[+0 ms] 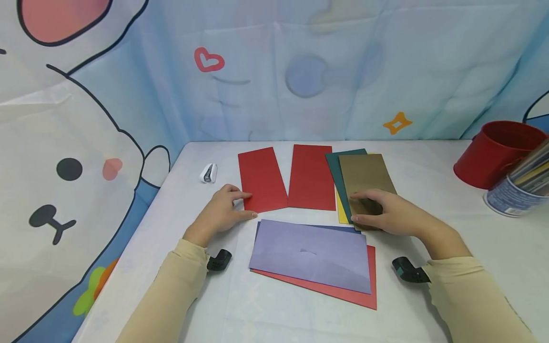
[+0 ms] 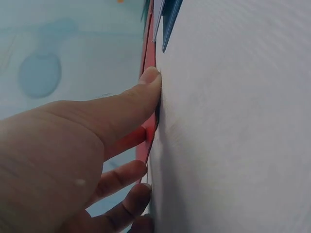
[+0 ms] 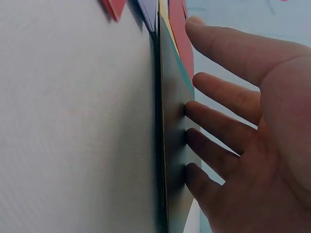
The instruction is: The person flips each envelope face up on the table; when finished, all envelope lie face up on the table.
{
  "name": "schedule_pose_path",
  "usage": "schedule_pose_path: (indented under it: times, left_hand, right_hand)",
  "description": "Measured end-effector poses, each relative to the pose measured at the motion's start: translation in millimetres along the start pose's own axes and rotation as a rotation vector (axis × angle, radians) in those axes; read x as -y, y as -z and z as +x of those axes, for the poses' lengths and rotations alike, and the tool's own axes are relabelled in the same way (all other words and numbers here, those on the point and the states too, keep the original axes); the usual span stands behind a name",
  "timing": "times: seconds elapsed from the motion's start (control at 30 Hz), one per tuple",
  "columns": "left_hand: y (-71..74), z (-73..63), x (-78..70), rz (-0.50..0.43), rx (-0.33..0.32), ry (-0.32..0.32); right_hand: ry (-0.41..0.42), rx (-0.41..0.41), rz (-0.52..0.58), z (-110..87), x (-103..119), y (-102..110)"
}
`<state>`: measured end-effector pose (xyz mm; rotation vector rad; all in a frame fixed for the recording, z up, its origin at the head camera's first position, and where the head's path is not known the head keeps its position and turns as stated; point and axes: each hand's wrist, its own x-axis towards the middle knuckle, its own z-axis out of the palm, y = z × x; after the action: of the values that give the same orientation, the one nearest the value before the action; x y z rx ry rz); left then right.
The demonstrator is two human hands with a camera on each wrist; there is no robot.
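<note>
My left hand touches the lower left side of a red card, its index finger on the surface and its thumb at the bottom corner. A second red card lies beside it. Over a brown-gold card is my right hand, fingers spread; in the right wrist view its fingertips come right at the card's face. Beneath that card, a green card and a yellow card peek out. Nearer me, a purple card overlaps a dark blue card and a light red one.
A small white correction-tape-like item lies at the back left of the white table. At the right, a red mug stands behind a blue-and-white tin filled with pencil-like sticks. A printed curtain hangs behind the table.
</note>
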<state>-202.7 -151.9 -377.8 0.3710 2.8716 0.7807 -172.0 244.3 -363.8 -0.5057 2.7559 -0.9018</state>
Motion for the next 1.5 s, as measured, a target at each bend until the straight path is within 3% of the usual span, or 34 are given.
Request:
schedule_pose_path:
  times: [0.1,0.33,0.43,0.8,0.97,1.07,1.2,1.33,1.4,1.5]
  left_hand:
    - [0.5,0.4,0.8,0.073,0.008,-0.032]
    - [1.4,-1.1,-0.3,0.411,0.001,-0.219]
    - [1.5,-1.2,-3.6,0.525,-0.006,-0.270]
    - [-0.4,-5.5,-12.5,0.717,-0.006,-0.268]
    - [-0.8,-5.1,-8.0,0.689,-0.026,-0.231]
    - [0.3,-4.6,-5.5,0.656,-0.076,-0.260]
    - [2.5,-4.0,-4.7,0.542,-0.235,-0.359]
    - [2.2,-3.7,-11.0,0.398,-0.410,-0.497]
    - [0.3,-3.8,-17.0,0.353,-0.465,-0.577]
    - [-3.7,-5.1,-27.6,0.316,-0.481,-0.696]
  right_hand:
    - [0.004,0.001,0.001,0.5,0.0,-0.6]
    - [0.004,0.002,-0.012,1.5,-1.7,-0.9]
    - [0.004,0.001,-0.019,1.3,-1.9,-0.7]
    - [0.008,0.013,-0.020,2.2,-0.2,0.7]
    - [0.003,0.014,-0.019,2.0,-0.2,0.1]
    - [-0.003,0.016,-0.017,1.6,-0.2,-0.6]
    - [-0.006,0.016,-0.016,1.4,0.2,-1.3]
    - [-0.002,0.015,-0.018,1.5,0.1,-1.2]
    - [0.002,0.013,-0.018,1.4,-0.6,-1.0]
    - [0.004,0.011,-0.013,1.8,-1.3,-1.3]
